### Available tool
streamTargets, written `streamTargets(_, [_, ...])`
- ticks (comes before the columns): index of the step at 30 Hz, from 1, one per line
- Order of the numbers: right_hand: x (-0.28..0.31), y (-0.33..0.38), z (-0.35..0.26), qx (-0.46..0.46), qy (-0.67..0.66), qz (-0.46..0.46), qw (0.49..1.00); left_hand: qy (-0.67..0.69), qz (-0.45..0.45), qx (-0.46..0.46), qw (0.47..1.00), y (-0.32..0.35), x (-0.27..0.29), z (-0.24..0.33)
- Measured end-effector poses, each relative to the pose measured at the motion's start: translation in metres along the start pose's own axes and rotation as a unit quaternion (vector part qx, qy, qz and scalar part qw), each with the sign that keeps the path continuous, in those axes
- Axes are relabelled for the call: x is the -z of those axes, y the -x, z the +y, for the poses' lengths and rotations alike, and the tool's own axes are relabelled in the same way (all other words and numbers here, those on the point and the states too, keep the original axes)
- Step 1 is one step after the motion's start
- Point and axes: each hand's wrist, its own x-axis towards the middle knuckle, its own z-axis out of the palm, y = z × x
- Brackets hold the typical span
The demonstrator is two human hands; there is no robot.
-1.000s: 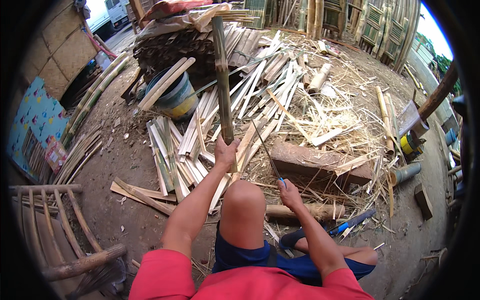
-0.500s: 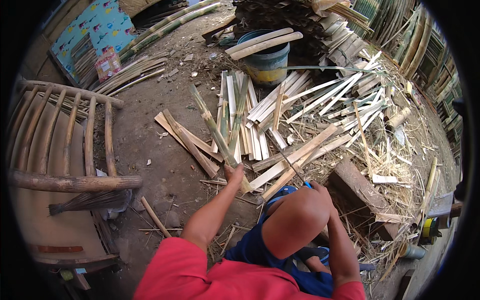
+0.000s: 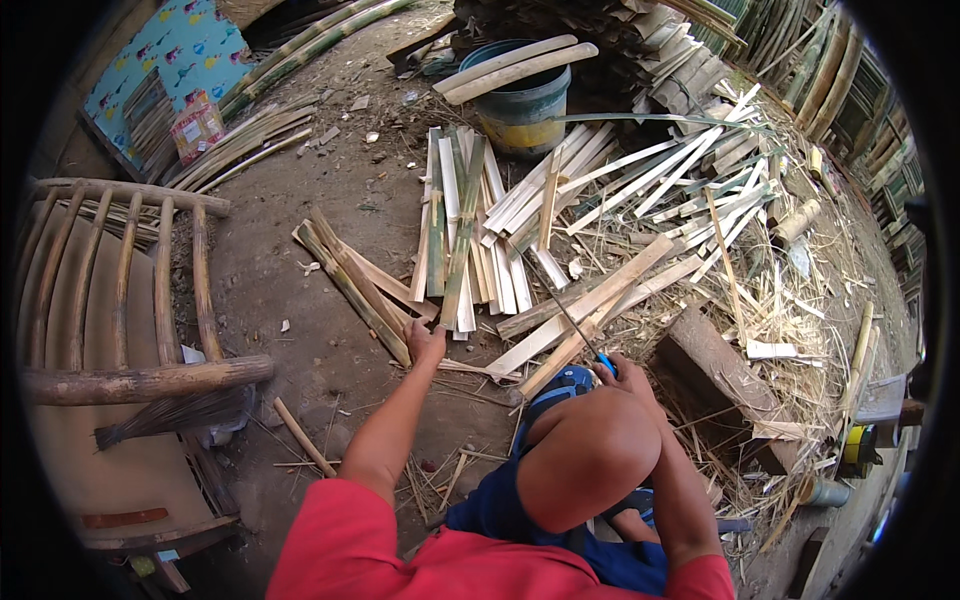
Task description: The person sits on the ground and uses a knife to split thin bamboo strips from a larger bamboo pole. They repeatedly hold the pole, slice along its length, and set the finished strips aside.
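My right hand point(image 3: 628, 376), by my raised knee, is closed around the blue handle of a long thin-bladed knife point(image 3: 574, 322). The blade points up and left over split bamboo pieces. My left hand point(image 3: 427, 343) reaches to the near end of a green bamboo strip point(image 3: 462, 235), thumb and fingers apart; whether it touches the strip is unclear. That strip rests on a bundle of pale and green bamboo strips point(image 3: 500, 275). Just left of the hand, a mottled bamboo strip point(image 3: 345, 285) lies beside other split pieces point(image 3: 385, 277).
Beyond the strips stands a bucket point(image 3: 520, 118) with two bamboo pieces across its rim. A wooden block point(image 3: 715, 365) sits right of my knee among shavings point(image 3: 800, 310). To the left is a bamboo bench frame point(image 3: 150, 383). Long bamboo poles point(image 3: 310, 55) lie at the back left.
My left hand has let go of the mottled bamboo strip, which now lies on the ground at the left. The hand has moved slightly left. My right hand still holds the knife.
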Motion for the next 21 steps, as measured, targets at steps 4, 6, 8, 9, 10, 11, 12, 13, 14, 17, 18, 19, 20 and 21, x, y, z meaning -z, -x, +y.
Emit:
streamTargets(4, [0.005,0.007,0.017,-0.015,-0.001,0.008,1.0,0.107,-0.191,-0.124,0.968,0.047,-0.065,0.043])
streamTargets(6, [0.008,0.01,0.023,-0.038,-0.007,0.018,0.999,0.017,-0.232,-0.262,0.937,0.064,-0.097,0.062])
streamTargets(8, [0.012,0.013,0.03,-0.064,-0.015,0.026,0.998,-0.023,-0.281,-0.253,0.926,0.084,-0.127,0.078])
streamTargets(9, [0.014,0.015,0.034,-0.099,0.006,0.021,0.995,-0.022,-0.293,-0.28,0.914,0.091,-0.138,0.084])
streamTargets(10, [0.014,0.017,0.038,-0.097,-0.01,0.031,0.995,-0.014,-0.302,-0.287,0.909,0.098,-0.15,0.09])
streamTargets(11, [0.015,0.019,0.042,-0.097,-0.021,0.049,0.994,-0.026,-0.252,-0.304,0.918,0.107,-0.162,0.097])
streamTargets(12, [0.014,0.022,0.047,-0.106,-0.032,0.058,0.992,-0.03,-0.18,-0.318,0.93,0.112,-0.172,0.103])
streamTargets(13, [0.014,0.024,0.053,-0.113,-0.05,0.066,0.99,-0.069,-0.159,-0.275,0.946,0.116,-0.179,0.107])
streamTargets(14, [0.013,0.026,0.059,-0.12,-0.053,0.073,0.989,-0.1,-0.121,-0.235,0.959,0.117,-0.184,0.112])
streamTargets(17, [0.006,0.032,0.075,-0.135,-0.062,0.082,0.985,-0.237,-0.147,-0.218,0.935,0.107,-0.186,0.118])
streamTargets(18, [0.004,0.033,0.079,-0.134,-0.06,0.09,0.985,-0.297,-0.192,-0.218,0.91,0.103,-0.184,0.118])
streamTargets(19, [0.003,0.035,0.082,-0.147,-0.058,0.097,0.983,-0.252,-0.236,-0.203,0.916,0.093,-0.179,0.119])
streamTargets(20, [0.002,0.036,0.085,-0.137,-0.065,0.102,0.983,-0.251,-0.287,-0.201,0.902,0.086,-0.174,0.121])
streamTargets(21, [0.001,0.038,0.086,-0.14,-0.071,0.106,0.982,-0.249,-0.319,-0.198,0.893,0.081,-0.167,0.121])
